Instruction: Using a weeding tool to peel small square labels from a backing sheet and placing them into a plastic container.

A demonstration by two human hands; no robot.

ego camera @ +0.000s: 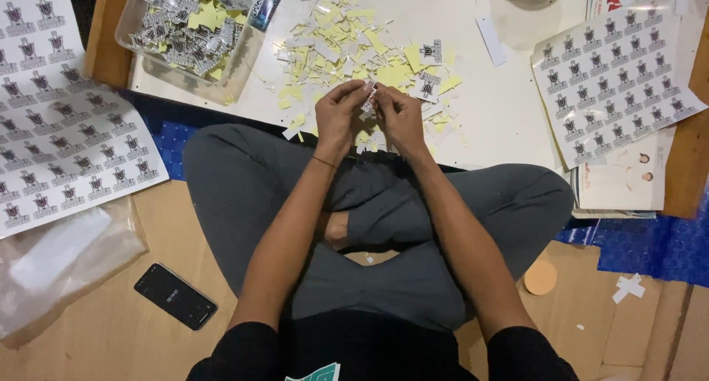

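1. A white board (pixel 509 108) lies flat on the floor ahead of the seated person and carries most of the work.
2. A big sticker sheet (pixel 66 122), printed with rows of small dark emblems, spreads over the floor at the far left; a second sticker sheet (pixel 613 86) of the same kind rests on the board's right side, lapping over other printed papers (pixel 628 185).
3. The person's crossed legs in grey trousers (pixel 244 182) fill the middle, knees reaching out to both sides.
4. A clear plastic tub (pixel 140 12) sits at the board's upper left corner, holding a heap of cut-out stickers and yellow backing bits.
5. A crumpled clear plastic bag (pixel 66 263) lies on the wooden floor at lower left.
6. A litter of yellow and white paper scraps (pixel 347 41) covers the board just beyond the hands.
7. A black phone (pixel 176 296) lies screen-up on the floor, near the left knee.
8. The left hand (pixel 336 119) and right hand (pixel 402 119) meet above the board's near edge, fingertips touching.
9. Both hands pinch one small sticker (pixel 369 100) between thumbs and forefingers; it is held in the air just over the scraps, partly hidden by the fingers.
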